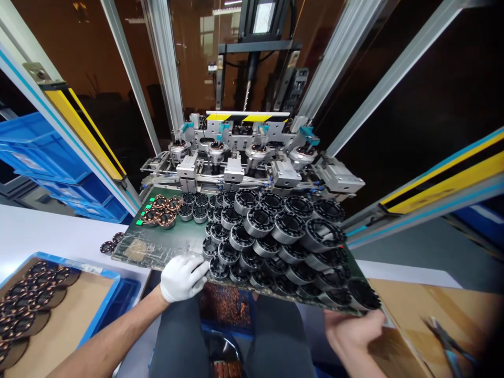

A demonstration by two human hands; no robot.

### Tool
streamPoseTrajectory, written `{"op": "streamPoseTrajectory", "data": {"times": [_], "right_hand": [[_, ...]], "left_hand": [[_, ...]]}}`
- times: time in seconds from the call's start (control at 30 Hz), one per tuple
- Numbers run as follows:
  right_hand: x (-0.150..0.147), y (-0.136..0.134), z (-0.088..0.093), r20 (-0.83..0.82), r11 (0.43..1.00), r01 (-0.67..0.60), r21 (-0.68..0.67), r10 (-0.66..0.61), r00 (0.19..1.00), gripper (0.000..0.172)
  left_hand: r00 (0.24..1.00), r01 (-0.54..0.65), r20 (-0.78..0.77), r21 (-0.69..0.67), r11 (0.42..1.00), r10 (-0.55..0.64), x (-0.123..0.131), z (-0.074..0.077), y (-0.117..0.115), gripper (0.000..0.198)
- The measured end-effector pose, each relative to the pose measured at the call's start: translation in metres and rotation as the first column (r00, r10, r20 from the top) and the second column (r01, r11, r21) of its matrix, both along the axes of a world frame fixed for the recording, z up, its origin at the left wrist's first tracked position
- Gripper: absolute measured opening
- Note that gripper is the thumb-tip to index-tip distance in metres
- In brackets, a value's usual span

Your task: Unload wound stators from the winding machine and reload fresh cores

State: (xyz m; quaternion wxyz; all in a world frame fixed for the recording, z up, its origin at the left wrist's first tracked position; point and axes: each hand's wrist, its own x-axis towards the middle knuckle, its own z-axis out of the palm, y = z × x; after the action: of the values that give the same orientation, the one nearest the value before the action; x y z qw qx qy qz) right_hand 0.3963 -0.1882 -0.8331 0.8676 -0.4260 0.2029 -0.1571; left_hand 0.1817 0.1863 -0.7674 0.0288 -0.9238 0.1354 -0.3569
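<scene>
My left hand (183,278), in a white glove, is at the front edge of a green board (179,244). Its fingers lie curled over the edge, with the tips beside the nearest black-and-grey stator core (218,268). My bare right hand (356,325) supports the board's front right corner from below; part of its fingers is hidden. Stator cores (289,226) cover the right side of the board in stacked rows. Several copper-wound stators (164,216) with green tags lie at the back left of the board.
Behind the board stands a machine fixture (240,170) with stators in its holders. On the left are a blue tray (114,278) of wound stators and stacked blue crates (47,152). Pliers (447,341) lie on cardboard (441,299) at right. Striped posts (84,131) flank the opening.
</scene>
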Motion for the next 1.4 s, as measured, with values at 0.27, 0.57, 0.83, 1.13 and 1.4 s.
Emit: {"op": "streamPoseTrajectory", "data": {"times": [0.27, 0.57, 0.83, 1.13, 1.4], "right_hand": [[0.011, -0.012, -0.023, -0.065, 0.995, 0.055, 0.08, -0.05, 0.997, 0.052], [0.006, -0.017, -0.028, -0.071, 0.995, 0.064, 0.072, -0.059, 0.996, 0.038], [0.003, -0.013, -0.014, -0.121, 0.998, 0.023, 0.062, -0.016, 0.993, 0.042], [0.004, -0.013, -0.015, -0.11, 0.996, 0.037, 0.085, -0.027, 0.994, 0.042], [0.003, -0.015, -0.019, -0.073, 0.991, 0.02, 0.132, -0.01, 0.997, 0.037]], "left_hand": [[1.0, 0.001, -0.006, -0.009, 1.0, -0.001, -0.001, 0.0, 0.001, 0.034], [0.999, -0.04, -0.033, -0.068, 0.997, 0.038, -0.001, 0.008, -0.007, 0.032], [0.998, -0.049, -0.051, -0.088, 0.995, 0.045, -0.001, 0.011, -0.008, 0.03], [0.997, -0.053, -0.054, -0.097, 0.994, 0.048, -0.002, 0.01, -0.009, 0.028], [0.998, -0.046, -0.045, -0.085, 0.995, 0.042, -0.001, 0.012, -0.009, 0.028]]}}
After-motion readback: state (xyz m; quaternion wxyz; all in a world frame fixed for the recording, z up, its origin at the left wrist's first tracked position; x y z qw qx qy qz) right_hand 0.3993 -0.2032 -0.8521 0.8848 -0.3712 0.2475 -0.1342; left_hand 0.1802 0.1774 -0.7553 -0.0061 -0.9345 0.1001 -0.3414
